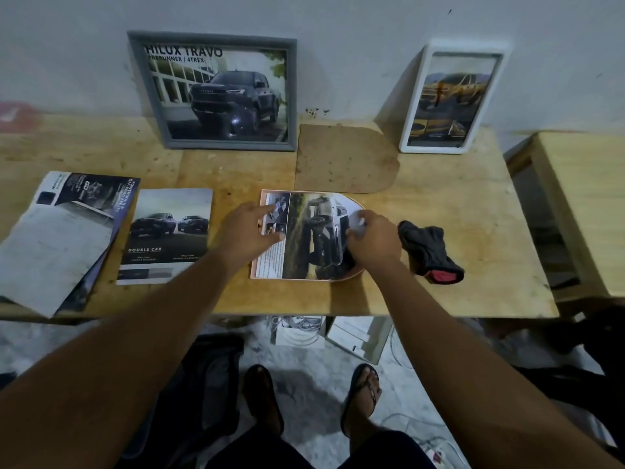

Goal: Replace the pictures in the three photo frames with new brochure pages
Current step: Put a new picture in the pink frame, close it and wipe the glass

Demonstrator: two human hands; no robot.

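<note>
The brochure page (pixel 304 238), showing a dark pickup and a column of text, lies flat on a pink frame (pixel 287 279) with one rounded end, at the middle of the table (pixel 473 211) near its front edge and directly under both your hands. Your left hand (pixel 250 231) rests on the page's left part, fingers fairly straight and laid across the small inset pictures, thumb on the text column; it grips nothing. Your right hand (pixel 372 238) sits on the page's rounded right end, fingers curled and pinching a pale bit of paper there; whether that is the page's own edge cannot be told for certain. The pink rim shows along the left and bottom edges of the page. Just behind the frame lies a brown backing board (pixel 345 160) of the same rounded shape, flat on the table and apart from the hands. A grey frame (pixel 213 93) with a pickup picture and a white frame (pixel 453 96) with a yellow vehicle picture lean upright against the wall. Left of your left hand lies a "Double Cab" brochure (pixel 165 235), and further left a loose stack of brochures (pixel 61 238). A dark cloth (pixel 429 252) with a red edge lies just right of your right hand.
</note>
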